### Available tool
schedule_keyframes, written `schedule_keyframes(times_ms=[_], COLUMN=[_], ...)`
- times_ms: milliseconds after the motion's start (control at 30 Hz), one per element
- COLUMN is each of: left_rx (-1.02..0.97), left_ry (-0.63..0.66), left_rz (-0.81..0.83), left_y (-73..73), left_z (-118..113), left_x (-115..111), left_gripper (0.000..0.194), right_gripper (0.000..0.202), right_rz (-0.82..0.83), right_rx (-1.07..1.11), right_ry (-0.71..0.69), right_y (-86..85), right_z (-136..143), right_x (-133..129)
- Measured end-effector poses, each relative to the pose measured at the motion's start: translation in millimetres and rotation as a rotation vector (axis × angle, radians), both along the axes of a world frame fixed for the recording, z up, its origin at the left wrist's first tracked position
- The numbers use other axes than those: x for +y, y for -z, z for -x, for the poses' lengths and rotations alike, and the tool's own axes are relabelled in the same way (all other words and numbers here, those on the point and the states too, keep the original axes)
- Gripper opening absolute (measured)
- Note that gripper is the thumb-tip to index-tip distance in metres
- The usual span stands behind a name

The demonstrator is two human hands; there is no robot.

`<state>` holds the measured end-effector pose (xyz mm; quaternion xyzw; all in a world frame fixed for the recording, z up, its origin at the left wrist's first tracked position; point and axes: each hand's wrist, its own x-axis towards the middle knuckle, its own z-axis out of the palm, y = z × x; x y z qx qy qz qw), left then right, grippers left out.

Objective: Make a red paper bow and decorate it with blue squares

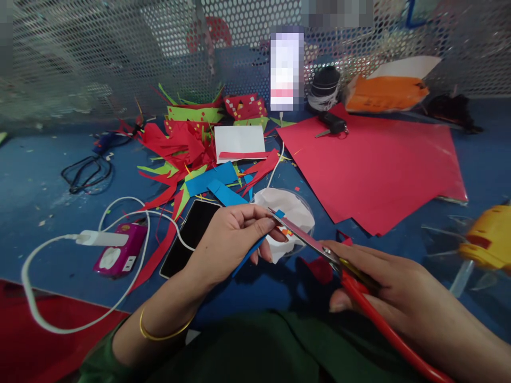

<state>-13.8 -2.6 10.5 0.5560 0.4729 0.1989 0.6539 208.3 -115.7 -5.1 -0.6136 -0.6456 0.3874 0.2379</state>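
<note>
Between the thumb and fingers of my left hand (229,239) is a narrow blue paper strip (248,259), its tail hanging below the fingers. My right hand (403,282) grips a pair of scissors (305,236) with red handles. The blades look nearly closed, their tips beside my left fingertips, where a small blue paper piece (280,214) shows at the blades. Beneath them sits a clear round dish (312,210) lined with crumpled white paper (271,198). A few orange and other small paper bits (286,232) lie in it.
Red paper sheets (375,170) with keys (333,125) on top lie to the right. Red and green paper scraps (179,146), blue pieces (213,178) and a white card (239,141) are behind. A dark phone (187,234), white cable (30,287) and purple box (120,252) lie left.
</note>
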Motion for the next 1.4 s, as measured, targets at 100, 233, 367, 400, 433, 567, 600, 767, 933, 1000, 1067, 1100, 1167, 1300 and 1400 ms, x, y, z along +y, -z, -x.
schedule_keyframes(times_ms=[100, 233, 367, 400, 433, 567, 600, 767, 933, 1000, 1067, 1100, 1167, 1300, 1400], left_rx=[-0.008, -0.036, -0.041, -0.033, -0.025, 0.003, 0.003, -0.017, -0.021, -0.021, -0.022, -0.023, -0.024, -0.035, -0.054], left_ry=[-0.002, -0.002, 0.021, 0.026, 0.028, 0.027, 0.027, 0.031, 0.032, 0.040, 0.045, 0.045, 0.043, 0.039, 0.006], left_rz=[0.006, 0.014, 0.037, 0.045, 0.049, 0.043, 0.044, 0.060, 0.075, 0.073, 0.068, 0.067, 0.066, 0.066, 0.060], left_y=[0.6, 1.4, 1.5, 1.4, 1.2, 0.6, 0.6, 2.1, 3.4, 3.5, 3.5, 3.6, 3.8, 3.6, 3.0], left_z=[-0.2, -0.3, 1.5, 2.1, 2.6, 3.3, 3.1, 2.6, 2.9, 3.1, 3.3, 3.4, 3.5, 3.2, 2.4], left_x=[0.3, 1.1, 2.6, 3.0, 3.2, 3.4, 3.3, 3.9, 5.1, 5.2, 5.3, 5.3, 5.3, 5.3, 5.1], left_gripper=[0.019, 0.018, 0.019, 0.020, 0.020, 0.018, 0.018, 0.018, 0.017, 0.018, 0.018, 0.018, 0.018, 0.017, 0.018], right_gripper=[0.027, 0.026, 0.029, 0.031, 0.032, 0.036, 0.036, 0.035, 0.032, 0.030, 0.028, 0.028, 0.027, 0.035, 0.049], right_rz=[0.006, 0.009, 0.009, 0.007, 0.002, -0.013, -0.017, 0.004, 0.030, 0.029, 0.030, 0.032, 0.037, 0.006, -0.066], right_rx=[0.015, 0.011, 0.004, 0.000, -0.005, -0.027, -0.029, -0.005, -0.008, -0.002, 0.005, 0.007, 0.010, 0.010, -0.012], right_ry=[0.000, 0.002, 0.005, 0.009, 0.014, 0.009, 0.006, 0.002, 0.001, -0.004, -0.008, -0.010, -0.011, 0.029, 0.122], right_y=[-0.7, -0.2, 1.1, 1.2, 1.2, 0.3, 0.1, 1.1, 2.4, 2.5, 2.7, 2.9, 3.0, 0.7, -0.5], right_z=[0.7, 1.2, 0.2, -0.1, -0.4, -1.3, -1.5, -2.4, -3.3, -3.7, -3.7, -3.6, -3.0, -2.9, -4.6], right_x=[0.7, 0.0, 0.2, 0.7, 1.3, 2.6, 2.4, 0.0, 0.7, 1.1, 1.4, 1.6, 2.1, 1.9, -0.2])
